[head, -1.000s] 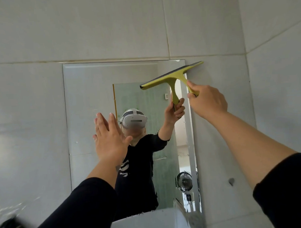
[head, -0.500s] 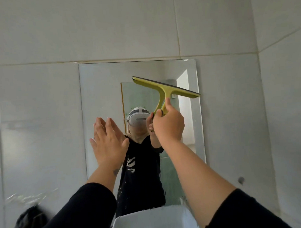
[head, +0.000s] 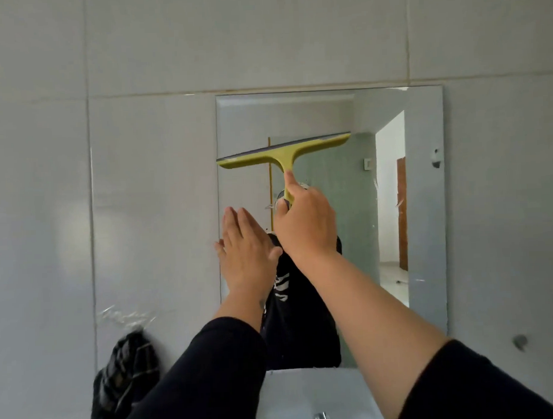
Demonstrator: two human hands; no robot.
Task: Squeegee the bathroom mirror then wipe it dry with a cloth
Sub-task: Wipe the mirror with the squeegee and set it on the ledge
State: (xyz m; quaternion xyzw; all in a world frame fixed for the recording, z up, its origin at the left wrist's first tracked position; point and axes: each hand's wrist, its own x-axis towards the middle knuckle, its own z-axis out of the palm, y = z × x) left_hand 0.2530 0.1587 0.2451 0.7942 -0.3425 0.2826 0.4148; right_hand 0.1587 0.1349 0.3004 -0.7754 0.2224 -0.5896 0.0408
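A dark cloth (head: 124,380) hangs low on the wall, unused. The left hand (head: 245,257) is flat and empty at the mirror (head: 425,204) edge. The right hand (head: 304,224) grips the squeegee (head: 282,151) (blade across the glass's upper left). Squeegeeing is the step; next, probably a steady downward pull.

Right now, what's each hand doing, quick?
Left hand: open, flat, fingers together, holding nothing.
Right hand: closed around the squeegee handle.

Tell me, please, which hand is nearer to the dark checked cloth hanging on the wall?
Left. The left hand is up and right of the cloth, at the mirror's left edge. The right hand is farther right, gripping the squeegee.
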